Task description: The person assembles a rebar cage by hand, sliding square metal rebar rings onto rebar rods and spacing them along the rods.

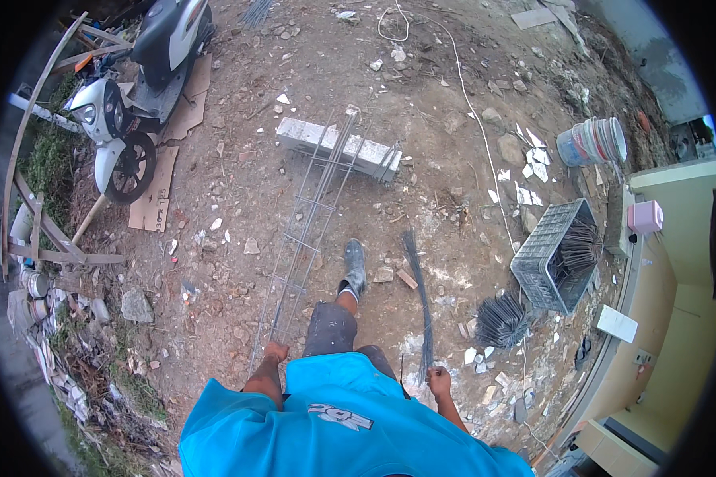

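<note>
My left hand (275,351) is closed on the near end of a long, narrow rebar cage (309,213), made of thin steel bars tied with cross stirrups. The cage's far end rests across a pale concrete block (302,133). At my right side, my right hand (439,381) is closed at the near end of a long bundle of thin dark steel wires (418,290). That bundle stretches away over the dirt. Between the cage and the wires, one of my feet, in a grey boot (355,266), is set forward.
A grey plastic crate (537,266) of bent steel pieces lies tipped at right, beside a pile of stirrups (501,320). Stacked buckets (593,141) stand beyond. A motor scooter (123,119) is parked far left. A white cable (473,111) crosses the rubble-strewn ground.
</note>
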The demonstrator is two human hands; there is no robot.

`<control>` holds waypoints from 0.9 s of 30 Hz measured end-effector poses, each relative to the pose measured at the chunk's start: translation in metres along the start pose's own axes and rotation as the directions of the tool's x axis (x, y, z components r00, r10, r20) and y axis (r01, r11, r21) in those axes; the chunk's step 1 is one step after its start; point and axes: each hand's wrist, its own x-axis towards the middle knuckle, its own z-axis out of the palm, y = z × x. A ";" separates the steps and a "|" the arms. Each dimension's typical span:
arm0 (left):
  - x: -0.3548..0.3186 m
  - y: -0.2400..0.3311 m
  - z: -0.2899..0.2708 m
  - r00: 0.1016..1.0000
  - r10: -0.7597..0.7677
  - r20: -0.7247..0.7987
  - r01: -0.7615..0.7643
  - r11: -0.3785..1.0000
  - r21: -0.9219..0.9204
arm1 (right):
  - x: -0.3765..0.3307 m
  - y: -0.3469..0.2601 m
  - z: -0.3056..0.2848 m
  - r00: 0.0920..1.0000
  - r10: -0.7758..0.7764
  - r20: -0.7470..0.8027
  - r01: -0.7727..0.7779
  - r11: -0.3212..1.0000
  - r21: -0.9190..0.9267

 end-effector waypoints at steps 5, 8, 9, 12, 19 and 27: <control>0.061 0.204 -0.116 0.951 0.076 -0.301 -0.265 0.705 -0.658 | 0.104 -0.245 -0.045 0.921 -0.388 -0.036 0.382 0.916 -0.121; 0.057 0.324 -0.209 0.802 0.322 -0.503 -0.592 0.532 -0.605 | 0.122 -0.337 -0.063 0.873 -0.484 -0.060 0.476 0.873 -0.108; 0.047 0.356 -0.237 0.749 0.358 -0.557 -0.662 0.377 -0.648 | 0.127 -0.359 -0.065 0.870 -0.489 -0.064 0.481 0.870 -0.113; 0.031 0.412 -0.290 0.782 0.354 -0.512 -0.619 0.347 -0.705 | 0.131 -0.388 -0.068 0.896 -0.443 0.021 0.442 0.891 -0.098; 0.056 0.370 -0.164 0.975 -0.107 -0.195 -0.138 0.400 -0.906 | 0.196 -0.398 -0.096 0.909 -0.196 0.369 0.345 0.851 -0.397; -0.095 0.414 0.116 0.675 -0.662 0.325 0.391 -0.052 -0.919 | 0.434 -0.518 -0.199 0.901 -0.185 0.392 0.397 0.713 -0.577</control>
